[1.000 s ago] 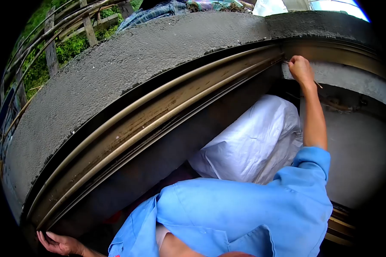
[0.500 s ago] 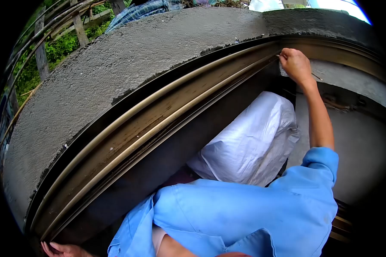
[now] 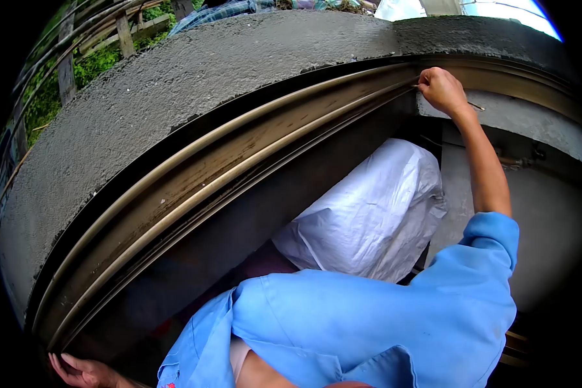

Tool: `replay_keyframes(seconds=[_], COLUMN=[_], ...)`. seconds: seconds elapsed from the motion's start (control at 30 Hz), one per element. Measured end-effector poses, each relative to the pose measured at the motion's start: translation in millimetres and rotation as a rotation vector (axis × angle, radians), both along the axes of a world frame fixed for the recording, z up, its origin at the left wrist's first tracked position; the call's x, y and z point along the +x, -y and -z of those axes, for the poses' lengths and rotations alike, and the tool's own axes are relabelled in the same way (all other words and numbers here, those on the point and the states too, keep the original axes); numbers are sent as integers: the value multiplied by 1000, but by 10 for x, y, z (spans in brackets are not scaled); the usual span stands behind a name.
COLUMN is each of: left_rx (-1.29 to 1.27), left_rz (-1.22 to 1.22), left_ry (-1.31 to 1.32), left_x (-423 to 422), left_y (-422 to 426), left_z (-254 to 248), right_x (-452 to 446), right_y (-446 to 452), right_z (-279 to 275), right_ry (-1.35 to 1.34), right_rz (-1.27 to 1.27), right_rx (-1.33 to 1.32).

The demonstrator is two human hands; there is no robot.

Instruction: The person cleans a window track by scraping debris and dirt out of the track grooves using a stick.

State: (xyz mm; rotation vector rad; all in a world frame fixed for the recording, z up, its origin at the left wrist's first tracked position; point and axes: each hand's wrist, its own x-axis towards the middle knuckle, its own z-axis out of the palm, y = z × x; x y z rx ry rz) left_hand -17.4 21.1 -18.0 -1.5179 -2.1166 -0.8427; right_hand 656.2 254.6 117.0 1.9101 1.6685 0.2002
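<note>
A bronze-coloured metal window track [image 3: 194,152] with raised rails curves across the view from lower left to upper right. At its far right corner, my right hand [image 3: 441,89] is closed in a pinch on a thin stick [image 3: 476,106]. One end of the stick sticks out behind the wrist; the other is by the rail. Down at the near left end of the track, my left hand [image 3: 84,373] has its fingers stretched out beside the metal. Whether those fingertips touch the track I cannot tell.
A rough grey cement ledge [image 3: 194,84] runs outside the track. Below the track sits a large white sack [image 3: 375,213]. A grey concrete ledge [image 3: 517,123] lies under the right arm. Wooden poles [image 3: 64,71] and greenery stand outside at upper left.
The stick lies at a flatter angle in my right hand, which stays by the corner. My left hand appears slightly further left and up. The whole view has shifted a little.
</note>
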Motion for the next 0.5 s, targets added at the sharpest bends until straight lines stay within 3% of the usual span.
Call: replay_keyframes(seconds=[0.17, 0.2, 0.27, 0.33, 0.43, 0.5], left_rx=[72, 78, 92, 76, 64, 46], left_rz=[62, 60, 98, 68, 79, 83], left_ry=[112, 114, 125, 101, 146, 137], left_x=[-96, -92, -89, -40, -43, -145], left_y=[38, 41, 41, 21, 21, 49], left_z=[80, 92, 80, 45, 47, 83], right_x=[-1127, -1279, -1106, -653, 90, 36], right_y=[422, 482, 478, 439, 346, 303], right_z=[-106, -126, -82, -2, 126, 137], right_ry=[-456, -399, -481, -371, -264, -279], right_rz=[-219, -267, -173, -175, 44, 121], right_rx=[-83, -80, -30, 80, 215, 257])
